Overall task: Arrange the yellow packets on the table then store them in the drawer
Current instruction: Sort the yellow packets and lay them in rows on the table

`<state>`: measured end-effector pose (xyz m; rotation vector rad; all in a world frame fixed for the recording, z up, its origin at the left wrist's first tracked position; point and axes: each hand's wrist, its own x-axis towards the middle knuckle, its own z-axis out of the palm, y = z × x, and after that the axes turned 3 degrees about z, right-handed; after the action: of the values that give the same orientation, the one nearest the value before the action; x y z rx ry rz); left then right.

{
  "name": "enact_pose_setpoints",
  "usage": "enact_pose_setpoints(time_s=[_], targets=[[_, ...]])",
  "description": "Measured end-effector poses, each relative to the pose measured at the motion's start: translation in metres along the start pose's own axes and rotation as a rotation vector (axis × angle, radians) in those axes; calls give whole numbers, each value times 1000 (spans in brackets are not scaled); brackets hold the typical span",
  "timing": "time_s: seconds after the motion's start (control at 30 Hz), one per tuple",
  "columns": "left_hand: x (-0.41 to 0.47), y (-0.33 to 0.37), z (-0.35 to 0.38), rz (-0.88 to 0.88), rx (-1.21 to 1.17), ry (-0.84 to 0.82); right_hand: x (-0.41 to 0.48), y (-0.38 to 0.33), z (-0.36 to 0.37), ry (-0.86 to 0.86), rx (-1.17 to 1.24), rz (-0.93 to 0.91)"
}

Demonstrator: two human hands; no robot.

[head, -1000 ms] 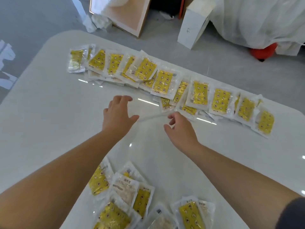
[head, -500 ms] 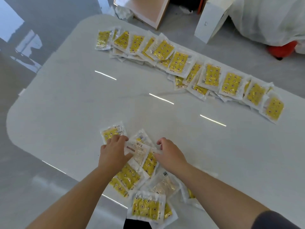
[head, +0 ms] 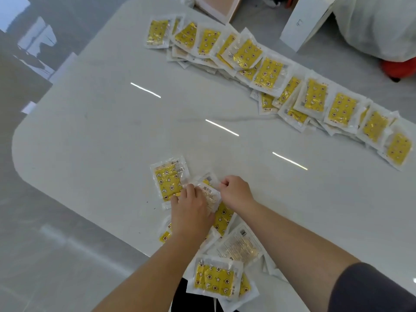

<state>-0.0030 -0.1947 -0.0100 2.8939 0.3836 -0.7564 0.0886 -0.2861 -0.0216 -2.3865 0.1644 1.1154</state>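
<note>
Several yellow packets lie in a long overlapping row [head: 270,68] along the far side of the white table [head: 101,131]. A loose pile of packets [head: 216,278] sits at the near edge. Both hands are on one pale, back-side-up packet [head: 208,192] at the top of that pile. My left hand [head: 191,210] holds its left side with curled fingers. My right hand [head: 236,192] pinches its upper right corner. A single yellow packet [head: 167,181] lies just left of my left hand.
A white box [head: 304,21] and a board [head: 220,5] stand on the grey floor beyond the table. White sheeting [head: 378,25] covers something at the far right, with a red object [head: 398,68] under it. The table's rounded corner [head: 20,140] is at the left.
Both hands drew back from the far row to the near pile and took hold of the pale packet. The view tilted down toward the near edge.
</note>
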Motion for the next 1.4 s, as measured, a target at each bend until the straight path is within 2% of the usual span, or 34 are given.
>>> enact_pose_setpoints(time_s=[0.3, 0.47, 0.6, 0.7, 0.87, 1.03, 1.13, 1.3, 1.4], targets=[[7, 7, -1, 34, -142, 42, -9, 0, -39, -4, 234, -59], [3, 9, -2, 54, -216, 77, -2, 10, -51, -7, 366, 13], [3, 6, -5, 70, -371, 133, -2, 14, -52, 22, 455, 58], [6, -1, -4, -18, -525, 177, -4, 18, -55, 32, 522, 98], [19, -20, -23, -322, -943, 262, -7, 19, -63, -51, 652, 126], [32, -62, -20, -645, -1161, 292, -12, 16, -55, -137, 538, 102], [36, -74, -14, -783, -1195, 273, -21, 26, -35, -125, 403, 148], [43, -72, -16, -900, -1129, 201, -32, 44, -4, -16, 241, 228], [48, -63, -25, -898, -983, 112, -34, 40, 4, 60, 44, 246]])
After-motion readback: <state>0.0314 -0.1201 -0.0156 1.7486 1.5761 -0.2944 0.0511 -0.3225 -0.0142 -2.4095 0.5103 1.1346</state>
